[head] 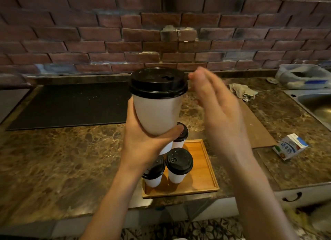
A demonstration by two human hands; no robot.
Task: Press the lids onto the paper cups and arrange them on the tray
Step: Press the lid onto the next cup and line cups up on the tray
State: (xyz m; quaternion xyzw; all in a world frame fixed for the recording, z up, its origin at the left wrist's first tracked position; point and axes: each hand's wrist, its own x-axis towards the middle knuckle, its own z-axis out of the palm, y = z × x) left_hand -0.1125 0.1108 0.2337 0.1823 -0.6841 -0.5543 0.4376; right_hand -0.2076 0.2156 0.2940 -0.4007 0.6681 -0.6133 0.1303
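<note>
My left hand [143, 143] grips the base of a white paper cup [157, 112] raised above the counter; a black lid [158, 82] sits on its rim. To the right of that lid my right hand [215, 103] is blurred, fingers straight, holding nothing. Below, a wooden tray [202, 168] carries several lidded white cups: one at the front left [154, 171], one beside it [179, 164], one behind [180, 137] partly hidden by my left hand. The tray's right half is bare.
A black mat [71, 105] lies on the marble counter at the left. A small milk carton [290, 146] lies on its side at the right, near a brown board [258, 128]. A rag [241, 91], a plastic container [302, 77] and a steel sink [318, 105] are at the far right.
</note>
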